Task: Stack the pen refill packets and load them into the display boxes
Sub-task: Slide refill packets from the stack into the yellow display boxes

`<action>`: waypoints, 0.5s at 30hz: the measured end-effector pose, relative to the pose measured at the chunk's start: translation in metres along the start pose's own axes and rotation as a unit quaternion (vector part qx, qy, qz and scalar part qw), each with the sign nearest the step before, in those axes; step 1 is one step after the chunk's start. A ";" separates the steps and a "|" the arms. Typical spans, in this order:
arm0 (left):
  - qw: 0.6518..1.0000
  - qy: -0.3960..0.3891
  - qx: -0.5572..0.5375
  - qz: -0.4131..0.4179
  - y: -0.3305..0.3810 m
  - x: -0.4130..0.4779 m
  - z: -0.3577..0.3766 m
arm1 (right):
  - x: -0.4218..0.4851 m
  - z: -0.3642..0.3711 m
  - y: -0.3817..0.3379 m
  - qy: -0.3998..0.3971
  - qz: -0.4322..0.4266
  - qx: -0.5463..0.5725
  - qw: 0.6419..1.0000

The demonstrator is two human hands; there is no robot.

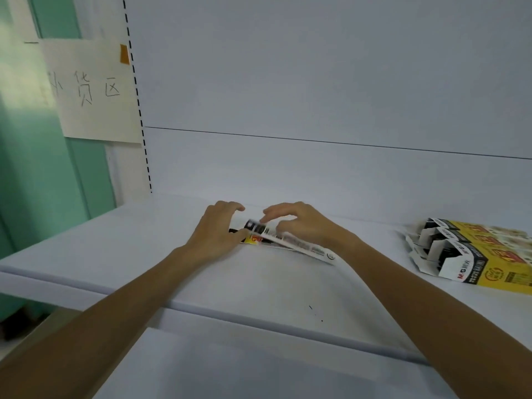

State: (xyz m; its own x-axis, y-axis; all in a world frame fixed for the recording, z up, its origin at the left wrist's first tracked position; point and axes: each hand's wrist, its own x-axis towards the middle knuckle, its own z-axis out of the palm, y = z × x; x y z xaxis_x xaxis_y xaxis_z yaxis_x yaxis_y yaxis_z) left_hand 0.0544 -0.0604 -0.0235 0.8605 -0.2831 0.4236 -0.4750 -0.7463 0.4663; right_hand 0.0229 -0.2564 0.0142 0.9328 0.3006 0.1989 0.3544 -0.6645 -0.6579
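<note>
**Squaring up floppy refill packs: grab the ends, not the middle**

The long flat white, black and yellow pen refill packets (pixel 299 246) are lying in a small fanned pile on the pale white shelf board (pixel 259 286), dead centre of the view. The pile's long end points off toward 4 o'clock.

The left hand (pixel 214 228) has its thumb on the pile's end at 9 o'clock, with the fingers arched over the far edge. The right hand (pixel 302 226) is curled over the middle and looks like it's pinching the top packet. That bit is motion-blurred, so I wouldn't swear to how tight the pinch is.

My guess is these are light, thin and bendy, with slick printed faces that slide over each other. I'd clamp the short ends and tap the long edge on the board to square them up.

The open yellow, black and white cardboard display boxes (pixel 475 251) sit well apart at 3 o'clock, mouths facing the pile, and the board between them is bare. Watch the rounded front lip (pixel 201 308) at 6 o'clock, because a slippery packet could skate off it. The white back panel (pixel 316 174) at 12 o'clock is a handy stop.
</note>
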 end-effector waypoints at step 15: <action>0.977 -0.158 0.075 0.119 -0.012 0.017 0.002 | 0.014 -0.003 0.009 -0.060 0.062 -0.232 0.969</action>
State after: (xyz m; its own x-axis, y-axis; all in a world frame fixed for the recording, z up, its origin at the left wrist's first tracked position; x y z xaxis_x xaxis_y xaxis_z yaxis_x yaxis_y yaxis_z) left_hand 0.0750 -0.0578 -0.0234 0.7541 -0.6138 0.2338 -0.6567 -0.7096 0.2553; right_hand 0.0396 -0.2604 0.0133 0.9654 0.2584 0.0347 0.2580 -0.9280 -0.2689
